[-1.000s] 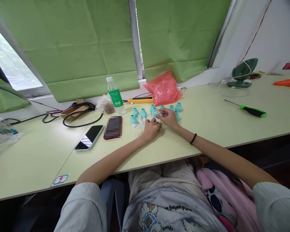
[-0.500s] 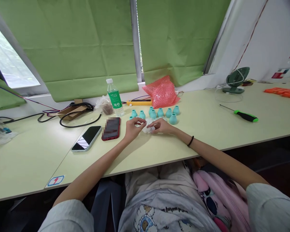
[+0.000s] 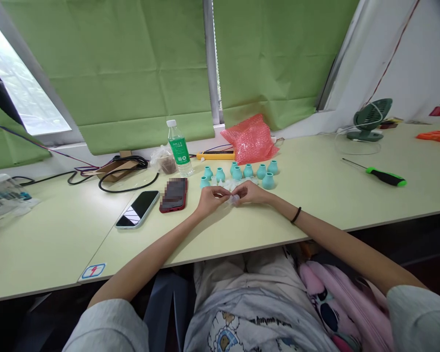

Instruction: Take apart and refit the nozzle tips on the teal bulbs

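My left hand [image 3: 209, 199] and my right hand [image 3: 252, 192] meet over the pale desk [image 3: 315, 195], fingertips pinched together on a small clear plastic piece [image 3: 234, 198]. Just behind them lies a little heap of more clear plastic pieces [image 3: 229, 184]. Several small teal vase-shaped parts [image 3: 248, 170] stand in a row beyond the heap, one of them [image 3: 267, 181] set nearer to my right hand. A black band circles my right wrist.
Left of my hands lie a red phone [image 3: 173, 194] and a light blue phone [image 3: 137, 209]. A water bottle [image 3: 179, 148], pink bubble wrap [image 3: 251, 139], cables [image 3: 124, 171] and a yellow tool [image 3: 214, 155] sit behind. A green-handled screwdriver [image 3: 385, 176] and green fan [image 3: 370, 120] are at right.
Both hands drew back from the teal parts toward me and came together, pinching a clear piece between them. My left hand went from resting curled on the desk to a pinch.
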Motion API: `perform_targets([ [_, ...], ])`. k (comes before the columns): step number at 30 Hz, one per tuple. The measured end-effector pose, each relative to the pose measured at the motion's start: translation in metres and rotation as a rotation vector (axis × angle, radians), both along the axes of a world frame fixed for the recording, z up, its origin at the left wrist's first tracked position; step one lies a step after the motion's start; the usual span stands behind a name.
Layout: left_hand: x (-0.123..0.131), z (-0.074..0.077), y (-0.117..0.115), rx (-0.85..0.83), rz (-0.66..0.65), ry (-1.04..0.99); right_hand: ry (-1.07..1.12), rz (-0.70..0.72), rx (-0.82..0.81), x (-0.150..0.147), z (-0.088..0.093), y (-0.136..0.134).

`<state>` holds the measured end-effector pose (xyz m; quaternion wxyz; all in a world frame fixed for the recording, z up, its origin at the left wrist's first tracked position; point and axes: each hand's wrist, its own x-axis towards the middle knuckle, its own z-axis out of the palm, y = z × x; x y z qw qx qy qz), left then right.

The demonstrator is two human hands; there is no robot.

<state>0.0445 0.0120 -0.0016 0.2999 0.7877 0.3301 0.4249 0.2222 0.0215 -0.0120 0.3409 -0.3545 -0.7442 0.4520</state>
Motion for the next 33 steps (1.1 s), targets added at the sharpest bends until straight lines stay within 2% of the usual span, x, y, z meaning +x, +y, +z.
perform_targets([
  [7, -0.001, 0.002, -0.005, 0.146, 0.022, 0.09, 0.053, -0.058, -0.023, -0.002, -0.002, 0.001],
  [18, 0.002, 0.0, -0.014, 0.293, 0.056, 0.161, 0.054, -0.105, 0.084, -0.004, -0.003, -0.005],
  [22, 0.002, 0.004, -0.017, 0.19, 0.053, 0.08, 0.063, -0.127, 0.131, -0.006, 0.001, -0.007],
  [27, 0.003, 0.01, -0.014, 0.084, 0.121, -0.063, 0.119, -0.139, 0.235, -0.006, 0.008, -0.008],
  [30, 0.004, 0.008, -0.011, -0.04, 0.067, -0.066, 0.109, -0.133, 0.283, -0.006, 0.008, -0.01],
  [33, 0.005, 0.007, -0.009, -0.248, -0.031, -0.113, 0.122, -0.139, 0.307, -0.007, 0.007, -0.012],
])
